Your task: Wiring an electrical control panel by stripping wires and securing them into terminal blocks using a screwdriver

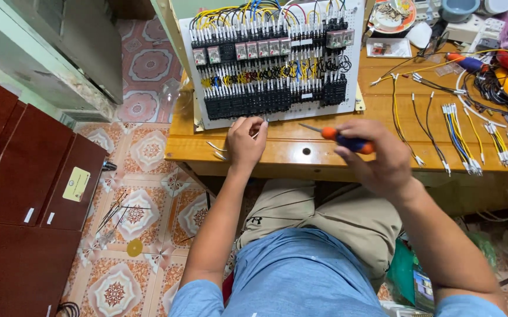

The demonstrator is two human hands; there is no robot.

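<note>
Seen from above: a wooden table (301,154) over patterned floor tiles (142,217), dark red cabinets (25,176) to the left. Propped on the tabletop, a white perforated wiring panel (274,58) packed with black terminal rows, small relays and yellow, blue and red leads. To the right, loose wires (462,132) with white crimped ends, laid out in bunches across the wood. At the panel's lower edge, the left hand (246,141), fingers curled, fingertips pinching a thin pale wire (217,149) just below the bottom terminal row. Just right of it and clear of the panel, the right hand (377,155), closed around an orange-and-blue screwdriver (342,138), held level above the table's front edge, tip pointing left toward the left hand.
</note>
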